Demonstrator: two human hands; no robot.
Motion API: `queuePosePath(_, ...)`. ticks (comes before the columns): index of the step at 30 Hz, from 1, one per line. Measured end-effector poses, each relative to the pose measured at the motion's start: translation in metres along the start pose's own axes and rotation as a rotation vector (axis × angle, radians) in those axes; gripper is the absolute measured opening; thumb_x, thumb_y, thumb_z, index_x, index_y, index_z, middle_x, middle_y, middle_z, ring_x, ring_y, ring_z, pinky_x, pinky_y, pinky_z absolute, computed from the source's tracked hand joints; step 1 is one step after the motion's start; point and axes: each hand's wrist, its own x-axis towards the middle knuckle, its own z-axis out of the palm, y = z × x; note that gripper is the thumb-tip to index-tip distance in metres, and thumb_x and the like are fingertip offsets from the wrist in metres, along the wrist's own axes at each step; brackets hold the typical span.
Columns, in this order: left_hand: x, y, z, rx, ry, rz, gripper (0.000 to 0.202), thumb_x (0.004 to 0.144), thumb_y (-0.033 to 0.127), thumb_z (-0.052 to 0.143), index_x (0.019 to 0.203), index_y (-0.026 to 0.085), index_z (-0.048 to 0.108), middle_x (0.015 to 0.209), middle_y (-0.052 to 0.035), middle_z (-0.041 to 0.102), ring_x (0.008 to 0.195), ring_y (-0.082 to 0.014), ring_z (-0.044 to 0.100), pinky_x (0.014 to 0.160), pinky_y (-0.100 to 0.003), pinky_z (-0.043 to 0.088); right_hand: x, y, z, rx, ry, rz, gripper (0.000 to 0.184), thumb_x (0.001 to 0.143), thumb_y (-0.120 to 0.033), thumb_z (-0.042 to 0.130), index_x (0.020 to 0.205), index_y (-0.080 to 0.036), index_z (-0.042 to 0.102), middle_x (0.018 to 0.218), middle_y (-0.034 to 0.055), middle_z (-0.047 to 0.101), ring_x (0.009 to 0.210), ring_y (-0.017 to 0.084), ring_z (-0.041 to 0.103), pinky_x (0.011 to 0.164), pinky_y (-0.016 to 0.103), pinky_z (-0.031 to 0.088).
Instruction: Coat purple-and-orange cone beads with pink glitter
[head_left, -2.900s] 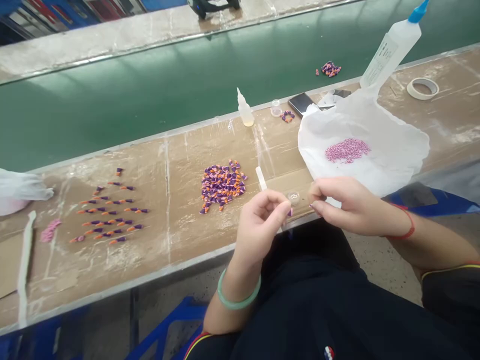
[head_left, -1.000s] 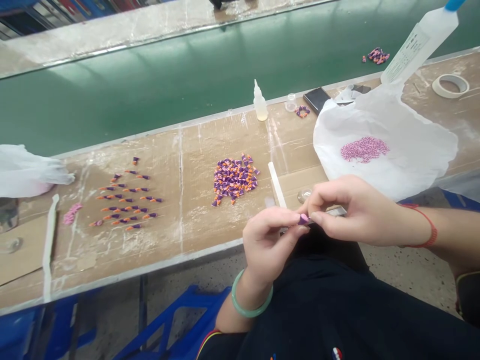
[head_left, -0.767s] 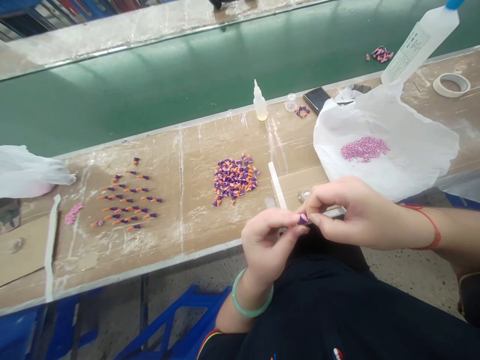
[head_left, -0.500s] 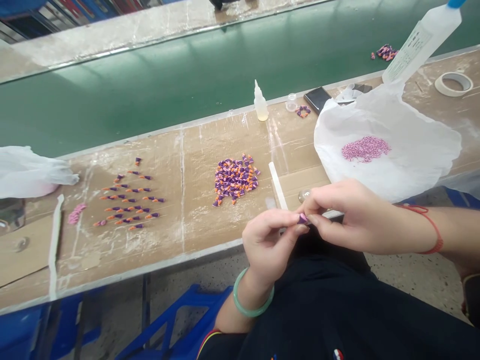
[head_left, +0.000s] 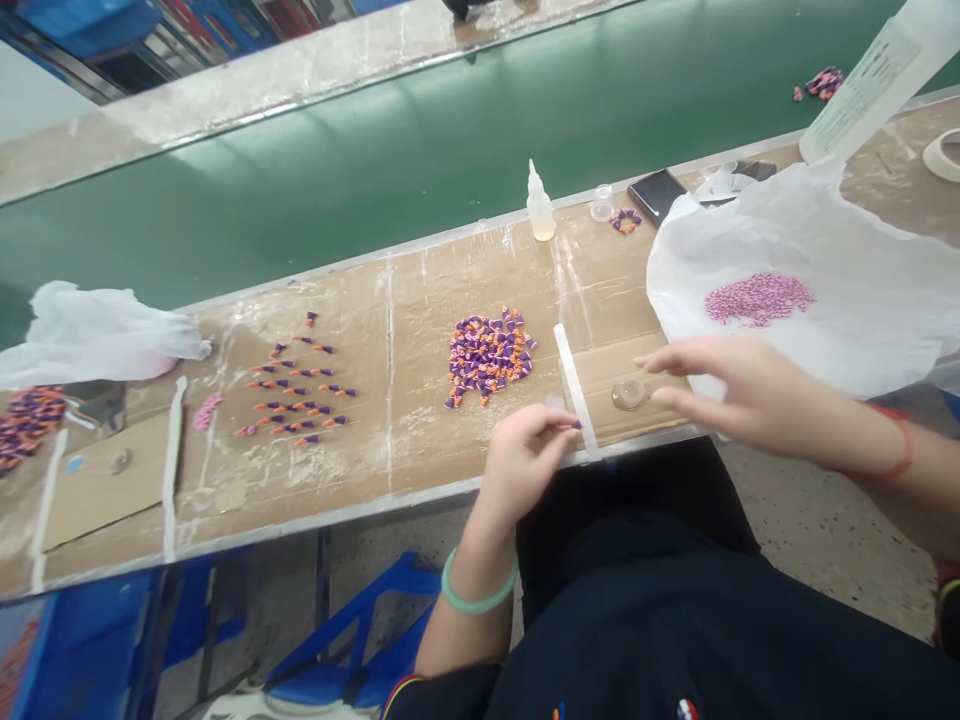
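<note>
A tiny purple piece [head_left: 576, 425] was pinched between the thumb and fingertips of the left hand [head_left: 525, 455], just over the near edge of the table [head_left: 390, 330]. The right hand [head_left: 739, 395] was held open and flat, with nothing in it, its fingertips just beside a small clear cup [head_left: 628, 394]. A pile of purple and orange pieces [head_left: 489, 355] was seen nearby, and pink beads [head_left: 759, 299] lay on a white bag [head_left: 847, 300].

no readable text; label print on big glue bottle [head_left: 862, 90] too blurred.
</note>
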Motion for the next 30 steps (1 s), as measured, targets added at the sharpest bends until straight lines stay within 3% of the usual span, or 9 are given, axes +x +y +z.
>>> queuePosePath(3,0.001,-0.019,-0.02,0.247,0.018,-0.016,0.011,0.084,0.012,0.063,0.081,0.019,0.071,0.081,-0.0039,0.069,0.076,-0.0177,0.065,0.073,-0.031,0.053,-0.01,0.029,-0.011,-0.001,0.07,0.15,0.027,0.095,-0.04,0.051,0.098,-0.021,0.07,0.1,0.0074,0.076,0.091,0.026,0.072,0.07,0.035,0.055)
queuePosePath(6,0.001,-0.03,-0.036,0.342,0.07,-0.035,0.006,0.082,0.021,0.068,0.086,0.02,0.073,0.089,-0.0062,0.07,0.087,-0.0213,0.065,0.08,-0.035,0.053,-0.023,0.053,-0.017,-0.029,0.122,0.248,0.026,0.093,-0.042,0.053,0.095,-0.023,0.07,0.097,0.0081,0.076,0.089,0.029,0.071,0.061,0.036,0.052)
queuePosePath(10,0.003,-0.04,-0.052,0.323,0.441,-0.233,0.014,0.083,0.032,0.066,0.084,0.018,0.072,0.083,-0.0061,0.072,0.08,-0.0206,0.066,0.076,-0.033,0.053,-0.035,0.073,-0.022,-0.104,0.24,0.375,0.015,0.091,-0.036,0.058,0.089,-0.025,0.068,0.091,0.0092,0.075,0.082,0.028,0.068,0.065,0.039,0.05)
queuePosePath(12,0.006,-0.045,-0.058,0.289,0.527,-0.36,0.017,0.081,0.034,0.066,0.083,0.018,0.07,0.079,-0.0052,0.072,0.075,-0.0198,0.067,0.074,-0.032,0.054,-0.038,0.077,-0.026,-0.105,0.305,0.484,0.007,0.088,-0.03,0.062,0.087,-0.025,0.067,0.089,0.0088,0.074,0.081,0.027,0.067,0.069,0.039,0.049)
queuePosePath(17,0.015,-0.044,-0.058,0.503,0.286,-0.416,0.014,0.077,0.031,0.067,0.083,0.019,0.067,0.082,-0.0045,0.073,0.074,-0.0203,0.067,0.076,-0.033,0.052,-0.041,0.081,-0.032,-0.073,0.343,0.659,0.004,0.082,-0.02,0.064,0.084,-0.023,0.067,0.084,0.0082,0.072,0.078,0.025,0.065,0.072,0.04,0.048)
queuePosePath(20,0.018,-0.041,-0.056,0.656,0.204,-0.358,0.007,0.081,0.024,0.06,0.082,0.019,0.064,0.083,-0.005,0.071,0.075,-0.0216,0.067,0.077,-0.035,0.051,-0.044,0.085,-0.029,-0.059,0.352,0.614,0.004,0.084,-0.021,0.062,0.083,-0.022,0.066,0.083,0.0079,0.072,0.074,0.024,0.065,0.067,0.038,0.047)
queuePosePath(23,0.016,-0.044,-0.055,0.705,0.215,-0.23,0.011,0.083,0.02,0.053,0.086,0.019,0.064,0.084,-0.0068,0.069,0.08,-0.0237,0.065,0.08,-0.037,0.05,-0.048,0.091,-0.025,-0.035,0.391,0.53,0.006,0.084,-0.025,0.061,0.082,-0.021,0.065,0.079,0.0074,0.072,0.069,0.022,0.063,0.063,0.035,0.047)
queuePosePath(27,0.008,-0.053,-0.057,0.5,0.465,-0.182,0.015,0.083,0.023,0.06,0.096,0.019,0.066,0.087,-0.0061,0.065,0.082,-0.0218,0.063,0.079,-0.036,0.049,-0.049,0.102,-0.022,-0.075,0.406,0.475,0.013,0.086,-0.03,0.057,0.082,-0.02,0.064,0.08,0.008,0.071,0.068,0.021,0.061,0.063,0.035,0.046)
queuePosePath(30,0.006,-0.052,-0.056,-0.031,0.636,-0.277,0.022,0.079,0.029,0.071,0.097,0.02,0.064,0.081,-0.0013,0.063,0.07,-0.0146,0.06,0.066,-0.027,0.049,-0.048,0.113,-0.021,-0.156,0.378,0.385,0.012,0.086,-0.029,0.055,0.081,-0.022,0.063,0.081,0.0072,0.069,0.069,0.022,0.06,0.066,0.037,0.047)
